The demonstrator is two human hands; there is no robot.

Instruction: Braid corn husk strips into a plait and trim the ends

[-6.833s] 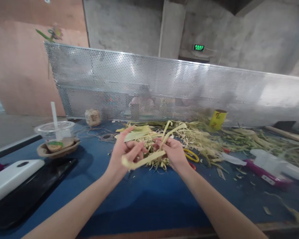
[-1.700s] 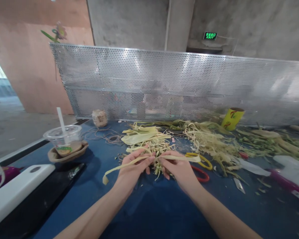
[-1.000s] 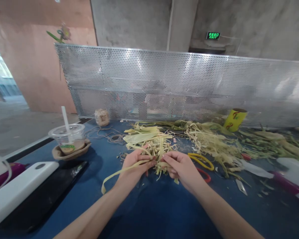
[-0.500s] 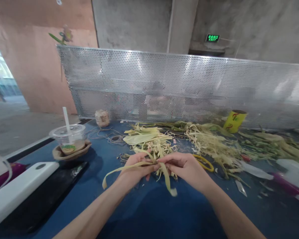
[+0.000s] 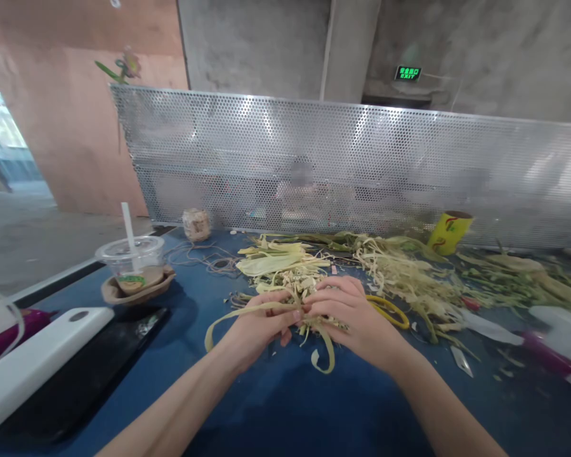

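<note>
Head view shows our two hands over a blue table (image 5: 276,412), fingertips close together at the near side of a heap of shredded husk (image 5: 304,277). Our left hand (image 5: 261,325) pinches a pale husk strip (image 5: 240,311) between thumb and forefinger; its loose length bows out leftward and droops beside the wrist. Our right hand (image 5: 354,317) arches over the heap, fingers bent, tips beside the left thumb; the back of the hand hides the rest, so we cannot tell whether it grips anything. Beneath it hangs a curled strip end (image 5: 331,357). Just to its right we see a yellow loop (image 5: 391,312), with a tangle of fibres (image 5: 409,273) beyond. Well to the left, a plastic cup (image 5: 147,255) with a straw (image 5: 127,223) sits in a cardboard tray (image 5: 140,293).
</note>
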